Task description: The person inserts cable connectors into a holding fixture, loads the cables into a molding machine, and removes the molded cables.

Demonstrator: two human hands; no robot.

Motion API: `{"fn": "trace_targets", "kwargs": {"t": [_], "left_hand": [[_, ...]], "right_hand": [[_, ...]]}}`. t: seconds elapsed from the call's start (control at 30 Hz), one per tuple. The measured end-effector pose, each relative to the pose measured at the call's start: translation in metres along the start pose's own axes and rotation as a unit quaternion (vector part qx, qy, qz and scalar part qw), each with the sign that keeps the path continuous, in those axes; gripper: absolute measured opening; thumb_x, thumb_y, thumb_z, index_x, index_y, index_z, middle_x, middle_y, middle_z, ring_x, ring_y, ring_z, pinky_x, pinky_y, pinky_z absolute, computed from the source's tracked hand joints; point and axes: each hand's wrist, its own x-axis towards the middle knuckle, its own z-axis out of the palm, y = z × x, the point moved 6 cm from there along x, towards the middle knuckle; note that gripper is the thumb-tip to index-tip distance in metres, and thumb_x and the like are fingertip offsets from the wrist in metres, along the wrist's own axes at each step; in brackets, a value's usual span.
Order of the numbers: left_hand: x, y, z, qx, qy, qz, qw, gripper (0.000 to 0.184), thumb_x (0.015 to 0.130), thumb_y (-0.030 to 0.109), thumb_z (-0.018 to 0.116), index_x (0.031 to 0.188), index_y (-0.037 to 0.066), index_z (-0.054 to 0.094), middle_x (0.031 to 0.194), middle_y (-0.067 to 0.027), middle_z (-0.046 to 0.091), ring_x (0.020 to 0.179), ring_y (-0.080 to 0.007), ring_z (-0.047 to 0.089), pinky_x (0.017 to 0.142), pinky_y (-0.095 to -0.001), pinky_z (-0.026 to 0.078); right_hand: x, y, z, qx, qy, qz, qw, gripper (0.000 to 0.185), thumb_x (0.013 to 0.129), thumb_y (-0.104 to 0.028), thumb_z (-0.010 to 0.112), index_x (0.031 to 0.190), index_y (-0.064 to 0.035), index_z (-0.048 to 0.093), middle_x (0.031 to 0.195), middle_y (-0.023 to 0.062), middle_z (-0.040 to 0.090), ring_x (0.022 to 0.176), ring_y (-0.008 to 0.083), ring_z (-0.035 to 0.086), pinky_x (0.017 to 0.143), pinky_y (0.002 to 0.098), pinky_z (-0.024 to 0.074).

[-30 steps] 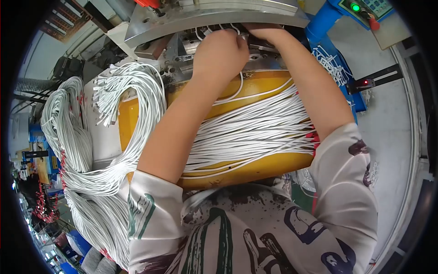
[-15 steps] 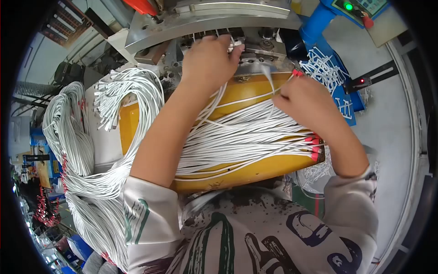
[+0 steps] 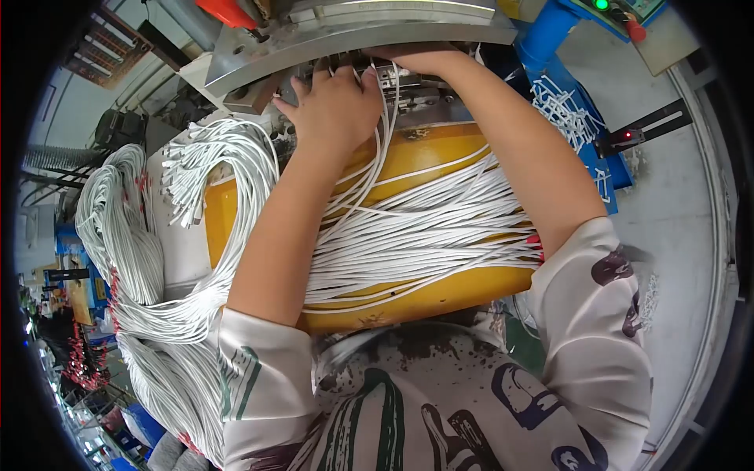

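Note:
My left hand (image 3: 336,107) is at the front of the metal mould (image 3: 416,98), fingers spread and some tips hidden at the slots beneath the thick steel plate (image 3: 361,49). Beside its thumb, a few white cables (image 3: 386,129) run up into the mould. My right hand (image 3: 420,58) reaches in under the plate from the right, and its fingers are mostly hidden. Below both hands, many white cables (image 3: 408,243) lie across a yellow board (image 3: 393,315). Red cable ends (image 3: 536,245) show at the board's right side, partly behind my right arm.
Large bundles of white cable (image 3: 118,228) hang and lie to the left. A blue tray (image 3: 605,177) holding small white pieces (image 3: 561,110) stands at the right. Near it are a black bracket (image 3: 648,129) with a red light and a control box (image 3: 620,12) with a green lamp.
My right hand has moved from the board's right side, where it was near a cable with a red end, up and left under the plate. My left hand has shifted slightly left and its fingers have spread.

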Motion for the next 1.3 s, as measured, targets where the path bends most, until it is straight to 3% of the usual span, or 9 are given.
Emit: {"fn": "trace_targets", "kwargs": {"t": [0.23,0.37,0.43,0.57,0.73,0.8,0.87,0.93,1.3], "left_hand": [[0.0,0.001,-0.002,0.036,-0.042,-0.003,0.998,0.065,0.101,0.059,0.035,0.137,0.011,0.06,0.151,-0.0213,0.047,0.143,-0.0547,0.029,0.115,-0.0723,0.013],[-0.045,0.001,-0.025,-0.009,0.068,0.089,0.994,0.067,0.099,0.059,0.044,0.137,0.006,0.058,0.151,-0.0219,0.047,0.143,-0.0494,0.035,0.118,-0.0626,0.021],[-0.09,0.006,-0.039,0.002,0.085,0.163,0.983,0.058,0.098,0.046,0.054,0.134,0.001,0.059,0.149,-0.0242,0.047,0.139,-0.0504,0.04,0.114,-0.0605,0.03],[-0.134,0.036,-0.048,-0.148,0.143,0.248,0.947,0.047,0.092,0.034,0.065,0.126,0.001,0.065,0.145,-0.0252,0.049,0.134,-0.0482,0.045,0.11,-0.0572,0.036],[-0.18,0.013,-0.046,-0.126,0.127,0.301,0.937,0.043,0.086,0.033,0.072,0.116,0.002,0.069,0.144,-0.0246,0.049,0.131,-0.0478,0.046,0.109,-0.0562,0.036],[-0.226,-0.015,-0.049,-0.077,0.077,0.309,0.945,0.044,0.085,0.036,0.074,0.119,0.007,0.07,0.148,-0.0258,0.045,0.135,-0.0508,0.042,0.112,-0.06,0.033],[-0.27,-0.057,-0.048,-0.003,0.021,0.276,0.961,0.049,0.082,0.036,0.077,0.126,0.016,0.068,0.153,-0.0285,0.038,0.139,-0.0535,0.036,0.113,-0.0652,0.027],[-0.281,-0.106,-0.035,0.03,0.008,0.248,0.968,0.053,0.081,0.036,0.078,0.131,0.021,0.066,0.155,-0.0304,0.034,0.141,-0.0545,0.033,0.114,-0.0678,0.024],[-0.289,-0.137,-0.031,0.119,0.082,0.139,0.98,0.07,0.076,0.031,0.078,0.141,0.021,0.058,0.155,-0.0356,0.029,0.141,-0.0575,0.031,0.115,-0.0671,0.024]], "right_hand": [[-0.004,0.026,0.008,0.124,-0.06,0.032,0.99,0.066,0.09,-0.058,0.062,0.14,-0.0145,0.056,0.144,0.0131,0.056,0.131,0.0289,0.053,0.109,0.0387,0.0427],[-0.042,-0.01,-0.035,-0.11,0.166,0.038,0.979,0.058,0.09,-0.057,0.064,0.13,-0.0153,0.066,0.129,0.0126,0.067,0.123,0.029,0.061,0.104,0.0393,0.0455],[-0.073,-0.023,-0.034,-0.033,-0.04,0.193,0.98,0.049,0.088,-0.056,0.065,0.11,-0.0143,0.076,0.106,0.0094,0.075,0.104,0.0291,0.069,0.094,0.0402,0.0507],[-0.07,-0.014,-0.024,0.076,0.024,0.231,0.97,0.04,0.091,-0.049,0.065,0.094,-0.012,0.079,0.087,0.0082,0.076,0.089,0.0314,0.071,0.086,0.0425,0.0531],[-0.132,-0.07,-0.055,-0.124,0.056,-0.032,0.99,0.026,0.097,-0.03,0.06,0.108,-0.0108,0.074,0.104,0.0129,0.072,0.101,0.0329,0.065,0.085,0.0457,0.0513],[-0.22,-0.112,-0.058,0.019,-0.068,-0.09,0.993,0.024,0.095,-0.028,0.063,0.111,-0.0111,0.07,0.1,0.0118,0.067,0.094,0.0333,0.061,0.083,0.0449,0.0515],[-0.309,-0.14,-0.047,0.026,-0.462,0.046,0.885,0.037,0.086,-0.029,0.072,0.122,-0.0221,0.068,0.104,0.0044,0.065,0.092,0.0265,0.06,0.082,0.0424,0.0504],[-0.343,-0.127,-0.073,-0.069,-0.177,-0.08,0.978,0.046,0.08,-0.025,0.074,0.126,-0.0248,0.068,0.112,0.0031,0.062,0.099,0.0264,0.06,0.088,0.0429,0.0477],[-0.355,-0.109,-0.08,-0.207,-0.011,-0.068,0.976,0.057,0.074,-0.012,0.067,0.13,-0.0249,0.069,0.12,0.0054,0.057,0.109,0.0274,0.056,0.097,0.0424,0.0439]]}}
